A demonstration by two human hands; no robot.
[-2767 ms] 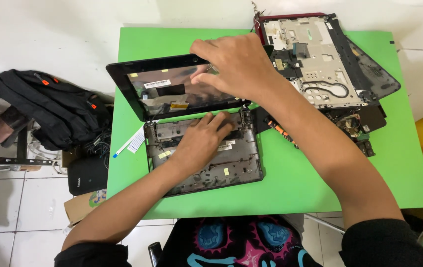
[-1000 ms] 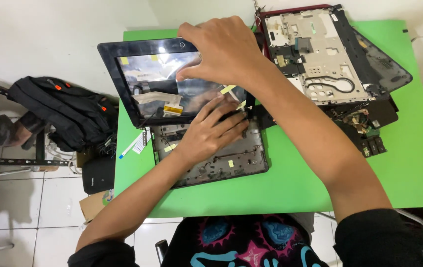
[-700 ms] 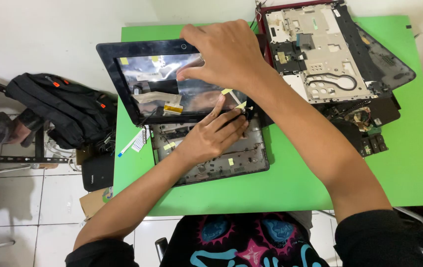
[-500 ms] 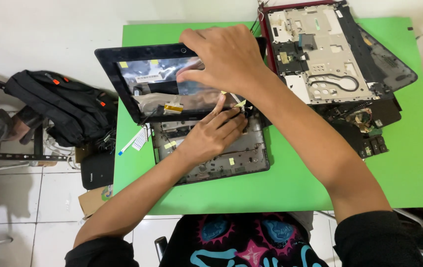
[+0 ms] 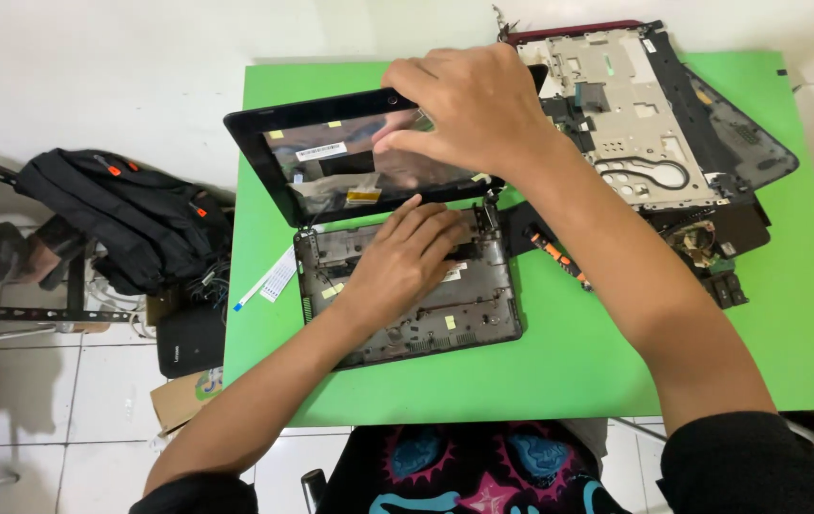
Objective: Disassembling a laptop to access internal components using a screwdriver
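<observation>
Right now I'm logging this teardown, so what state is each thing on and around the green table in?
Screen lid: stripped, tilted up, gripped by right hand.
Laptop base: opened, keyboard off, pressed flat under left hand.
Second laptop chassis: dismantled, lying flat at the table's far right.
Ribbon cable: loose, flat on green table.
Black backpack: slumped on the floor.

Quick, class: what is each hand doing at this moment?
Left hand: open, flat on the grey plastic laptop base.
Right hand: closed in a grip on the black-framed screen panel.
</observation>
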